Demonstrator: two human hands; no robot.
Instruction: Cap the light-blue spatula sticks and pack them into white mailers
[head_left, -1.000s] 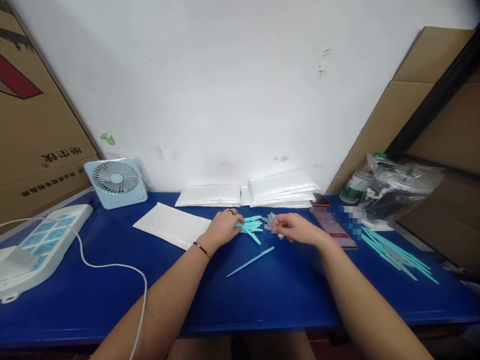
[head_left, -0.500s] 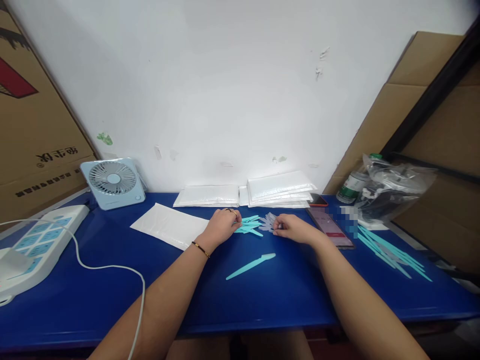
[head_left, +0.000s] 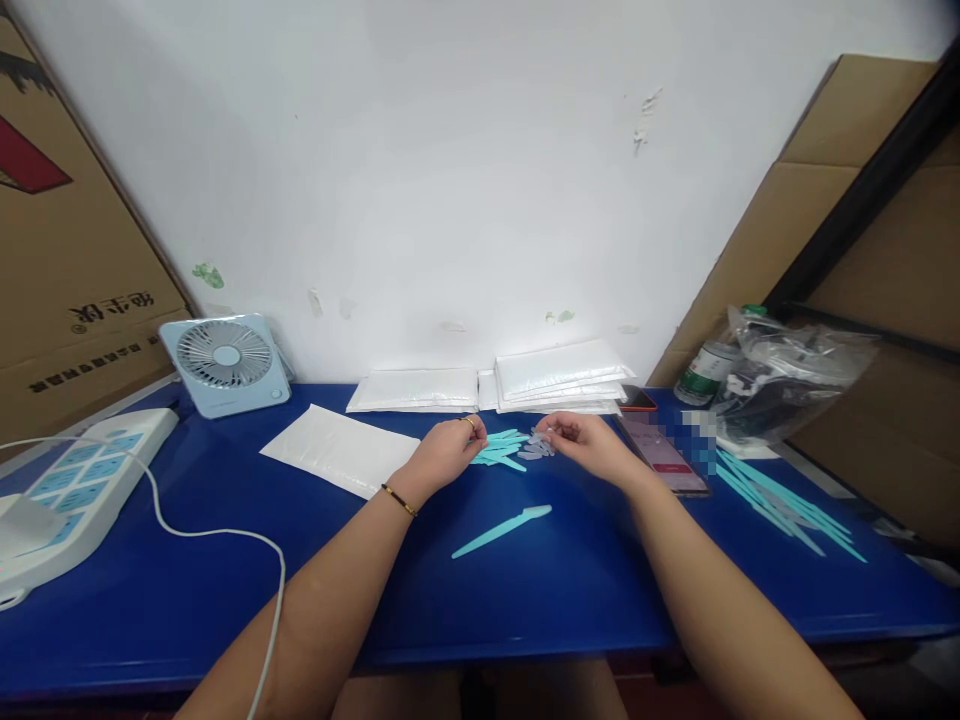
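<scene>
A bunch of teal eyebrow razors (head_left: 501, 447) lies on the blue table, with small translucent plastic covers (head_left: 535, 446) at its right end. My left hand (head_left: 451, 446) is closed at the left end of the bunch, and its fingertips pinch the teal handles. From the other side, my right hand (head_left: 583, 440) has thumb and fingers pinched at the translucent covers; exactly how many it grips is hidden. Nearer to me, between my forearms, one single eyebrow razor (head_left: 501, 531) lies apart with its head pointing right.
A white padded envelope (head_left: 337, 450) lies left of my left hand. More envelopes (head_left: 562, 372) are stacked against the wall. A phone (head_left: 664, 455), more teal razors (head_left: 787, 505) and a bagged item (head_left: 780, 385) are at right. Left stand a fan (head_left: 225, 365) and a power strip (head_left: 90, 480) with cable.
My right hand has shifted slightly forward and left, and the translucent covers beneath its fingers lie differently. My left hand stays nearly in place at the razors.
</scene>
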